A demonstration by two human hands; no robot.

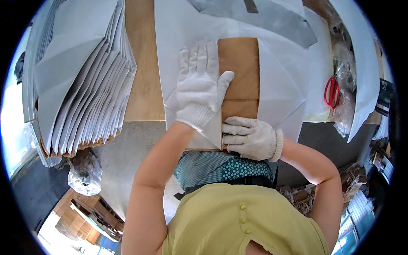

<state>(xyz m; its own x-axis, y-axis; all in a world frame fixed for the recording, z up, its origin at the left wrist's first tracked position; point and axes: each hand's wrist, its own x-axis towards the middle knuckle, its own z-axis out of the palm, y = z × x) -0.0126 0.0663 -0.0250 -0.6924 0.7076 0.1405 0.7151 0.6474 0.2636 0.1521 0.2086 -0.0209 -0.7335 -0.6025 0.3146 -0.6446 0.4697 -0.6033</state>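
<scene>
One brown paper strip (243, 63) runs vertically through frame centre on folded white paper (284, 80) — the left hand (198, 85), flat with thumb spread onto it, borders its long left side; the right hand (251, 138), fingers extended leftward, lies across its lower end.

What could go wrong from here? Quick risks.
1. The white paper piece juts past the table's front edge, and the right hand rests on that part; it might bend or crease there.
2. The left hand lies flat across the brown panel's edge; any sideways drag could skew it.
3. The fanned paper stack also overhangs the table, so a bump might slide sheets off.
</scene>
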